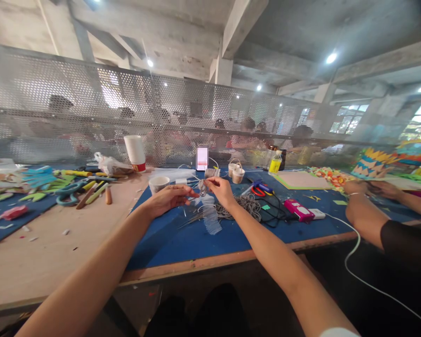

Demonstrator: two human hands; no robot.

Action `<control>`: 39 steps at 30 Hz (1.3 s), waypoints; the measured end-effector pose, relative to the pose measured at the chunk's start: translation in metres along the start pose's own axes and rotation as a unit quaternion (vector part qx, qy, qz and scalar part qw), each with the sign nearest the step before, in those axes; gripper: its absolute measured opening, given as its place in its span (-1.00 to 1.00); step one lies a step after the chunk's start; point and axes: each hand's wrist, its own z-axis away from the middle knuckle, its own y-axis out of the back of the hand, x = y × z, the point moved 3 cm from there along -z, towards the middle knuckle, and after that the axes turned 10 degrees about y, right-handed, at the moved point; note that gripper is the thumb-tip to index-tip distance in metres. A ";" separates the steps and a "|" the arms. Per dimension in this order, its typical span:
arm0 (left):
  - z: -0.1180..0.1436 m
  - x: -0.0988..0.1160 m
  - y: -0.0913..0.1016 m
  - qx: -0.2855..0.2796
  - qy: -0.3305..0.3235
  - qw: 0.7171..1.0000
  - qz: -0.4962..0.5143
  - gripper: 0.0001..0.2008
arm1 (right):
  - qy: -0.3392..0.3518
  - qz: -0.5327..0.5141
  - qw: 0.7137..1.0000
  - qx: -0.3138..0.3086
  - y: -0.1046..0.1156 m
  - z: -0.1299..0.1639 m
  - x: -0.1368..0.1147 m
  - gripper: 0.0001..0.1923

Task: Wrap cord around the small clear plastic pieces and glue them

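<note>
My left hand (169,198) and my right hand (221,190) are raised over the blue mat (203,238), close together. Between their fingertips they pinch a small grey wire-and-string piece (202,188), which is blurred. Below it lie a ribbed clear plastic piece (212,219) and several thin wires (192,217). A tangle of grey cord (247,206) rests right of my right wrist. A spool of grey string (212,173) stands just behind the hands.
A paper cup (159,183), a stack of white cups (135,152), teal scissors (68,193) and a phone (202,158) sit around. A pink device (298,209) with a white cable (354,252) lies right. Another person's arms (368,210) work at the right. A mesh screen (91,112) backs the table.
</note>
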 end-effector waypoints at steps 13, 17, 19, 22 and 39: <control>-0.007 0.003 0.011 0.013 -0.057 0.995 0.085 -0.90 | -0.002 -0.074 0.993 0.096 0.021 -0.006 0.004 -0.55; -0.006 0.009 0.016 0.007 -0.085 0.984 0.153 -0.91 | -0.029 -0.129 0.978 0.164 0.031 -0.013 0.007 -0.55; -0.004 0.012 0.017 0.002 -0.098 0.978 0.183 -0.90 | -0.065 -0.178 0.960 0.208 0.037 -0.016 0.009 -0.57; 0.001 0.018 0.018 -0.011 -0.125 0.966 0.225 -0.90 | -0.103 -0.275 0.918 0.267 0.051 -0.021 0.011 -0.61; 0.025 0.043 0.031 -0.027 -0.216 0.919 0.328 -0.82 | -0.121 -0.521 0.789 0.303 0.112 -0.022 0.015 -0.76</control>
